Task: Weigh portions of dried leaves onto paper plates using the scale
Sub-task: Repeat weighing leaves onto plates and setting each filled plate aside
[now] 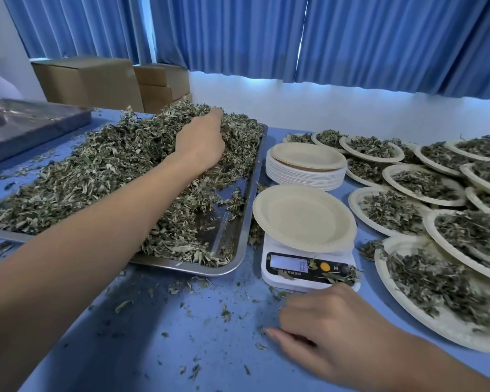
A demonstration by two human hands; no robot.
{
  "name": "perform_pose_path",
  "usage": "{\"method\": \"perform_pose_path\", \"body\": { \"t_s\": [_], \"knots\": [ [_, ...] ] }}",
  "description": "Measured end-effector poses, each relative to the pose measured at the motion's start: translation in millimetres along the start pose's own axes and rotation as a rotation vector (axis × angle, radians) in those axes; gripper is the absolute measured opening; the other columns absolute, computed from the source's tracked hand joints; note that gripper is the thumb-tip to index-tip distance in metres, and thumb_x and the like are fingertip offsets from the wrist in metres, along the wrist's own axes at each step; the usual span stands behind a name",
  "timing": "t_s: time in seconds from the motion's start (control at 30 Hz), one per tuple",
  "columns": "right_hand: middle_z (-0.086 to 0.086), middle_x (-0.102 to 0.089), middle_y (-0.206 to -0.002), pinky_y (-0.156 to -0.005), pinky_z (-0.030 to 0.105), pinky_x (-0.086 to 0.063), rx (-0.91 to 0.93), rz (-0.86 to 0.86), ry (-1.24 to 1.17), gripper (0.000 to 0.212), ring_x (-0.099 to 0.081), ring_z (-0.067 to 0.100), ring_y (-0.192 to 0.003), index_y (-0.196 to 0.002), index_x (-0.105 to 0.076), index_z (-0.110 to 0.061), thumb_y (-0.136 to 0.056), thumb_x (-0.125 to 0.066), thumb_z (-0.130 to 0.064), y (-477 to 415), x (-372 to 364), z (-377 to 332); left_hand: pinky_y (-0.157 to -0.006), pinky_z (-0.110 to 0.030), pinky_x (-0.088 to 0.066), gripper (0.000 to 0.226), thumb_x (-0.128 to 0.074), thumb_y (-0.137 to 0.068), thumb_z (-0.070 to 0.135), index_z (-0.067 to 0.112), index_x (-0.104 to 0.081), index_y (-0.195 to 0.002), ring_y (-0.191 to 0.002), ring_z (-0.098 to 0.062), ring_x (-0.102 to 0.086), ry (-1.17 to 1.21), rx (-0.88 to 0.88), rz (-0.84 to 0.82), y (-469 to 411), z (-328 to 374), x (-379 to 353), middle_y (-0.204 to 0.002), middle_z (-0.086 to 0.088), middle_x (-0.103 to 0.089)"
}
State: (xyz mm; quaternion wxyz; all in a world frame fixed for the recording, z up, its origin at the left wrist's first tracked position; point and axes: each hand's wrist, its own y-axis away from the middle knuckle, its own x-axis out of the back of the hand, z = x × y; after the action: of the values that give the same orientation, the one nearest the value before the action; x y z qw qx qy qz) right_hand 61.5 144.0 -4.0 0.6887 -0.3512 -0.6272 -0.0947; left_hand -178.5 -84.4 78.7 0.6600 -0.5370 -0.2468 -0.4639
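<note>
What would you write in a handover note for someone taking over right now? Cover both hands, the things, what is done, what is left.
Left hand: fingers buried in the leaves on the tray; grip hidden.
Right hand: resting on the table before the scale, holding nothing.
Empty plate on the scale, display shows 0.
Done: many filled plates at right.
Left: fill this plate, then the stack.

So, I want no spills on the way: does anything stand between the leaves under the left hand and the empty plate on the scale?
Nothing visible blocks it. Only the rim of the metal tray lies between the leaf pile at the left hand and the empty plate on the scale; the plate stack sits behind.
</note>
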Motion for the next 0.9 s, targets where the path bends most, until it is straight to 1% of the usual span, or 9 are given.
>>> {"method": "perform_pose_path", "body": {
  "t_s": [0.1,0.2,0.3,0.43,0.57,0.7,0.8,0.83,0.9],
  "knots": [
    [-0.011,-0.029,-0.063,-0.044,0.032,-0.036,0.004,0.006,0.007,0.042,-0.031,0.011,-0.053,-0.070,-0.035,-0.029,-0.103,-0.058,-0.038,0.5,0.0,0.2,-0.067,-0.042,-0.044,0.015,-0.048,-0.096,0.000,0.014,-0.047,-0.103,-0.080,-0.034,-0.056,-0.032,-0.029,-0.139,-1.3,5.5,4.2,-0.095,-0.011,-0.060],
    [-0.010,-0.033,-0.062,-0.044,0.033,-0.037,-0.006,-0.002,0.009,0.042,-0.032,0.011,-0.053,-0.067,-0.043,-0.025,-0.103,-0.057,-0.039,1.2,-0.5,-0.3,-0.077,-0.046,-0.052,0.021,-0.049,-0.098,0.004,0.008,-0.053,-0.119,-0.089,-0.036,-0.060,0.043,-0.023,-0.126,-1.9,11.9,8.9,-0.110,-0.016,-0.063],
    [-0.010,-0.033,-0.062,-0.044,0.032,-0.035,-0.013,0.004,0.011,0.041,-0.031,0.012,-0.053,-0.067,-0.043,-0.026,-0.103,-0.058,-0.039,0.5,0.2,-0.5,-0.084,-0.047,-0.055,0.027,-0.052,-0.101,0.010,0.003,-0.053,-0.127,-0.095,-0.034,-0.061,0.157,-0.034,-0.165,0.2,25.6,11.6,-0.125,-0.020,-0.060],
    [-0.011,-0.028,-0.064,-0.045,0.027,-0.027,-0.020,-0.013,0.040,0.041,-0.029,0.011,-0.054,-0.066,-0.047,-0.025,-0.103,-0.056,-0.040,0.5,1.0,-1.2,-0.072,-0.039,-0.046,0.007,-0.052,-0.101,0.009,0.006,-0.054,-0.106,-0.089,-0.029,-0.056,0.221,-0.116,-0.153,10.2,48.3,10.3,-0.104,-0.013,-0.061],
    [-0.011,-0.025,-0.065,-0.045,0.026,-0.025,-0.019,0.002,0.052,0.041,-0.025,0.011,-0.055,-0.066,-0.045,-0.025,-0.102,-0.057,-0.039,0.8,1.1,-1.9,-0.063,-0.021,-0.046,0.012,-0.054,-0.102,0.010,0.015,-0.063,-0.108,-0.085,-0.012,-0.062,0.485,-0.143,-0.353,26.3,76.1,11.6,-0.099,0.001,-0.066],
    [-0.012,-0.023,-0.067,-0.046,0.027,-0.023,-0.013,0.006,0.060,0.041,-0.024,0.012,-0.056,-0.066,-0.043,-0.026,-0.102,-0.057,-0.039,0.0,1.9,-2.0,-0.078,-0.024,-0.050,0.017,-0.061,-0.100,0.023,0.019,-0.063,-0.117,-0.093,-0.013,-0.063,0.565,-0.236,-0.522,44.4,98.7,8.8,-0.107,0.003,-0.067],
    [-0.011,-0.024,-0.067,-0.048,0.027,-0.022,-0.014,0.001,0.065,0.041,-0.025,0.012,-0.056,-0.067,-0.043,-0.026,-0.103,-0.055,-0.040,-0.2,2.5,-1.9,-0.076,-0.021,-0.048,0.012,-0.065,-0.098,0.025,0.018,-0.063,-0.108,-0.094,-0.011,-0.063,0.617,-0.289,-0.598,54.9,109.0,1.7,-0.101,0.007,-0.065],
    [-0.011,-0.024,-0.067,-0.047,0.027,-0.022,-0.014,-0.003,0.063,0.041,-0.025,0.012,-0.056,-0.067,-0.041,-0.026,-0.103,-0.055,-0.040,-0.4,2.8,-2.2,-0.077,-0.022,-0.046,0.020,-0.065,-0.098,0.026,0.015,-0.062,-0.114,-0.097,-0.011,-0.061,0.591,-0.315,-0.608,57.4,110.8,0.1,-0.106,0.007,-0.063],
    [-0.011,-0.024,-0.067,-0.045,0.028,-0.025,-0.014,-0.013,0.060,0.040,-0.026,0.012,-0.056,-0.069,-0.039,-0.027,-0.104,-0.054,-0.040,-0.4,3.5,-2.8,-0.076,-0.027,-0.041,0.034,-0.068,-0.096,0.027,0.006,-0.060,-0.122,-0.090,-0.015,-0.056,0.525,-0.360,-0.605,59.7,113.1,-0.7,-0.106,0.000,-0.058]
  ]
}}
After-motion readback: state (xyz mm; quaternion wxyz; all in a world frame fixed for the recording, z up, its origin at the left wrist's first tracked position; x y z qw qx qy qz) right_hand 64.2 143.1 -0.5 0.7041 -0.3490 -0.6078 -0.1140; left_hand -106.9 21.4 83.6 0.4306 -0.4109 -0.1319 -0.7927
